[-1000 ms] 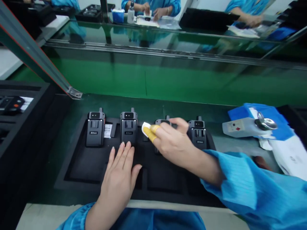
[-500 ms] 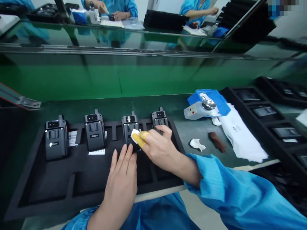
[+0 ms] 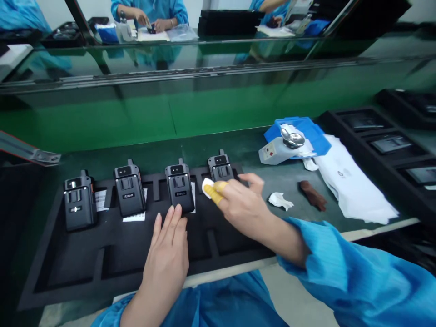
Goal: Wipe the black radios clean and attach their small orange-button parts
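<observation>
Several small black devices stand in a row along the back of a black foam tray [image 3: 112, 268]. My left hand [image 3: 168, 254] lies flat and open on the tray, fingertips just below the third device [image 3: 179, 187]. My right hand [image 3: 238, 204] wears a yellow finger cot and pinches a small white pad [image 3: 207, 186]. It hovers between the third device and the fourth device [image 3: 220, 168], with the thumb stretched out to the right. White labels lie in the tray beside the devices.
On the green bench to the right sit a white dispenser bottle with a metal top [image 3: 286, 145] on blue cloth, white paper [image 3: 354, 186], a crumpled white scrap [image 3: 279, 200] and a brown piece [image 3: 312, 195]. More black trays [image 3: 384, 150] stand at far right. Other people work beyond the shelf.
My right hand lifted the white pad off the third device and shifted it right toward the fourth. The left hand stayed flat. The view swung rightward over the second.
</observation>
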The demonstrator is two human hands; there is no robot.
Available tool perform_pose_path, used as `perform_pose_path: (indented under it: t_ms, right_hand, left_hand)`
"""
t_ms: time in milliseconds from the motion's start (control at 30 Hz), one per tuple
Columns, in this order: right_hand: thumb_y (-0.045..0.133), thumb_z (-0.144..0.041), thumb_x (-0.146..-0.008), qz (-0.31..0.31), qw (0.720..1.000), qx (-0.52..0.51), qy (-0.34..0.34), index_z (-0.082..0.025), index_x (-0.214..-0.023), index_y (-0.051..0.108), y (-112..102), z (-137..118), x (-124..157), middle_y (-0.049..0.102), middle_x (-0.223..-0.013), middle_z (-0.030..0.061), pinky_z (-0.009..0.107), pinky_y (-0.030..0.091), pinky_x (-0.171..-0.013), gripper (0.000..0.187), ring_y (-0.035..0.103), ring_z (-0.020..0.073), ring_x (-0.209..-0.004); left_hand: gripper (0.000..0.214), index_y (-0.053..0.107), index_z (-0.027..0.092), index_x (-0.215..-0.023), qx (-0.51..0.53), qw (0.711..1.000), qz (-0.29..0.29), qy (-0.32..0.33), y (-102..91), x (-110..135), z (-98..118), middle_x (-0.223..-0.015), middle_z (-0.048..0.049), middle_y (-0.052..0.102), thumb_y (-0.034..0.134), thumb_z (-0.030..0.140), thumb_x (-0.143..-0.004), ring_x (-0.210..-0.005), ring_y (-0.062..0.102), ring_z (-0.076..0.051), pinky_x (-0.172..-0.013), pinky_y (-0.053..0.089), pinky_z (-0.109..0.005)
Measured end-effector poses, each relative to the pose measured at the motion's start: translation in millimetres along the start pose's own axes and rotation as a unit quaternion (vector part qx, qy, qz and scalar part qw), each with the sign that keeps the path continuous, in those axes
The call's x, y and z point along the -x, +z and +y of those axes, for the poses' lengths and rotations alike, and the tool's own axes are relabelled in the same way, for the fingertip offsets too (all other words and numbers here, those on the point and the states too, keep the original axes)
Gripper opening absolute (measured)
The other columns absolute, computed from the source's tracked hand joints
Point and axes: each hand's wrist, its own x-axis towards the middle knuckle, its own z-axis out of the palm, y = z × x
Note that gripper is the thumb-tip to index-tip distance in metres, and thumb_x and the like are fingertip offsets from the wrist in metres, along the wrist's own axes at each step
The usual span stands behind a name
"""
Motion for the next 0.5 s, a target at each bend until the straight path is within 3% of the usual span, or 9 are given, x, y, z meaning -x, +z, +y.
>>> perform_pose_path:
  t_ms: [133, 233, 367, 500]
  right_hand:
    - [0.043, -0.001, -0.082, 0.016, 0.995, 0.065, 0.080, -0.019, -0.064, 0.063, -13.5, 33.9, 23.2, 0.055, -0.068, 0.0004, 0.036, 0.021, -0.087, 0.032, 0.042, 0.0129, -0.068]
    - [0.044, -0.003, -0.082, -0.009, 0.990, 0.085, 0.108, -0.018, -0.062, 0.062, -17.1, 48.4, 37.9, 0.055, -0.069, 0.0017, 0.035, 0.022, -0.083, 0.031, 0.042, 0.0135, -0.069]
    - [0.046, -0.007, -0.085, -0.025, 0.995, 0.060, 0.074, -0.019, -0.069, 0.065, -11.4, 45.1, 40.4, 0.059, -0.072, 0.0007, 0.038, 0.018, -0.089, 0.027, 0.043, 0.0136, -0.072]
    - [0.047, -0.010, -0.088, -0.008, 0.999, 0.020, 0.031, -0.020, -0.079, 0.067, 1.1, 34.0, 31.7, 0.062, -0.078, -0.0005, 0.039, 0.016, -0.092, 0.024, 0.044, 0.0131, -0.075]
  left_hand:
    - [0.026, 0.054, 0.006, -0.111, -0.011, 1.000, 0.006, 0.010, -3.0, -3.7, 4.1, -0.125, -0.0203, 0.059, 0.036, 0.009, -0.092, -0.118, 0.055, -0.030, -0.101, 0.040, -0.053]
    - [0.027, 0.054, 0.006, -0.111, -0.003, 0.999, -0.001, 0.034, -2.0, -10.0, 16.7, -0.125, -0.0206, 0.059, 0.037, 0.012, -0.092, -0.119, 0.054, -0.030, -0.101, 0.039, -0.055]
    - [0.034, 0.056, 0.009, -0.110, 0.040, 0.995, -0.018, 0.093, 6.4, -22.4, 43.5, -0.127, -0.0162, 0.059, 0.032, 0.003, -0.088, -0.124, 0.050, -0.026, -0.104, 0.038, -0.051]
    - [0.045, 0.057, 0.010, -0.112, 0.055, 0.993, -0.017, 0.102, 19.8, -35.9, 65.1, -0.129, -0.0141, 0.058, 0.027, -0.004, -0.082, -0.128, 0.046, -0.025, -0.105, 0.038, -0.050]
